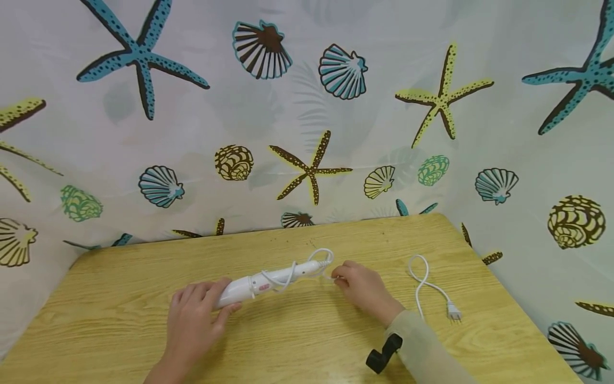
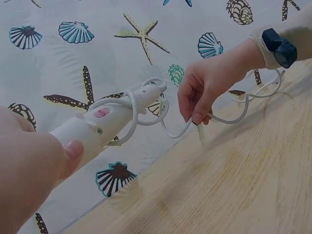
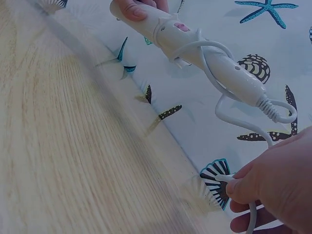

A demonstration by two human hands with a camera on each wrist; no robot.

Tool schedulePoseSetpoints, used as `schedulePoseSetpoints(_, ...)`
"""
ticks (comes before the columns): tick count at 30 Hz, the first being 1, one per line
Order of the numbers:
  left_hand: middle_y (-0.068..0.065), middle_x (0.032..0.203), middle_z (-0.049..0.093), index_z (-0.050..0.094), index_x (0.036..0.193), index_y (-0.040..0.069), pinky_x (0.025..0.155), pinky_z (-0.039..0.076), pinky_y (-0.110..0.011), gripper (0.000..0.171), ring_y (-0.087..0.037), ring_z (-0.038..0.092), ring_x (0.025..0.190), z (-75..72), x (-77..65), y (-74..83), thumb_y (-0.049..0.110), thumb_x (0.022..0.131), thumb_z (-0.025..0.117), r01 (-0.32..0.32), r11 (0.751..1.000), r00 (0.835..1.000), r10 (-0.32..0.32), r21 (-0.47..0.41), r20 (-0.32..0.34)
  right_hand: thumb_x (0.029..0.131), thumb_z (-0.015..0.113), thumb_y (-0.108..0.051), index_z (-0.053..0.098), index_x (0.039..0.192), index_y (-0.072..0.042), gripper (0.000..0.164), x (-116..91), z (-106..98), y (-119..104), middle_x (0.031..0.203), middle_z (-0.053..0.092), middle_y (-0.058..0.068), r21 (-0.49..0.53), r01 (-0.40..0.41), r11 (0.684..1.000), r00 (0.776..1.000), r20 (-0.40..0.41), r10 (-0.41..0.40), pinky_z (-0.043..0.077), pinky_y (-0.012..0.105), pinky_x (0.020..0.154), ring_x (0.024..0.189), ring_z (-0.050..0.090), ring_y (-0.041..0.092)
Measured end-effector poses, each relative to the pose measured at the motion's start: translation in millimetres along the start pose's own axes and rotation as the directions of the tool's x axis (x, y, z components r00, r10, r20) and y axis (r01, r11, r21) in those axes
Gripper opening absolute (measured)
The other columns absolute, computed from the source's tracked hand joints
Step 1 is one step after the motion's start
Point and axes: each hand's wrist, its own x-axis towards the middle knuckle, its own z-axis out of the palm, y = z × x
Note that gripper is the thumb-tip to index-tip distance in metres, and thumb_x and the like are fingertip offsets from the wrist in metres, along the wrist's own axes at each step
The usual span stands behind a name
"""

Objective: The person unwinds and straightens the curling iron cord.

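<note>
A white wand-shaped electric appliance (image 1: 273,280), which looks like a hair iron, is tilted up to the right above the table. My left hand (image 1: 196,314) grips its thick end, thumb along the near side. Its white cord (image 2: 129,117) loops loosely around the narrower handle, past a small pink mark (image 3: 182,27). Just right of the handle's tip, my right hand (image 1: 362,288) pinches the cord between thumb and fingers, as the right wrist view (image 3: 273,185) shows. The cord's far part ends in a two-pronged plug (image 1: 453,311) lying on the table.
The wooden table (image 1: 120,277) reaches back to a white curtain (image 1: 192,128) printed with starfish and shells, which also hangs at both sides. A dark device (image 1: 384,353) is strapped to my right wrist. A loose bend of cord (image 1: 419,272) lies right of my right hand.
</note>
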Motion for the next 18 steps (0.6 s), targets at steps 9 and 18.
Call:
schedulePoseSetpoints(9,-0.007,0.085,0.06,0.06,0.103,0.017,0.068,0.036,-0.046,0.05,-0.027,0.052,0.08,0.2,0.8,3.4,0.04,0.06,0.072,-0.021,1.0,1.0,0.021,-0.009,0.012,0.078,0.063,-0.017,0.064,0.086,-0.019,0.009,-1.7,-1.8,6.1,0.073,0.05,-0.011,0.033,-0.072,0.997,0.994,-0.084,0.074,0.041,0.017,0.052,0.062,0.049,0.001)
schedulePoseSetpoints(18,-0.006,0.089,0.06,0.06,0.104,0.018,0.068,0.036,-0.045,0.049,-0.026,0.052,0.082,-0.6,0.1,2.3,0.041,0.062,0.071,-0.04,0.999,0.999,0.04,-0.018,0.034,0.08,0.061,-0.018,0.064,0.088,-0.021,0.009,-1.3,-8.3,9.3,0.073,0.049,-0.012,0.069,-0.133,0.989,0.98,-0.14,0.142,0.037,0.016,0.047,0.058,0.043,0.0)
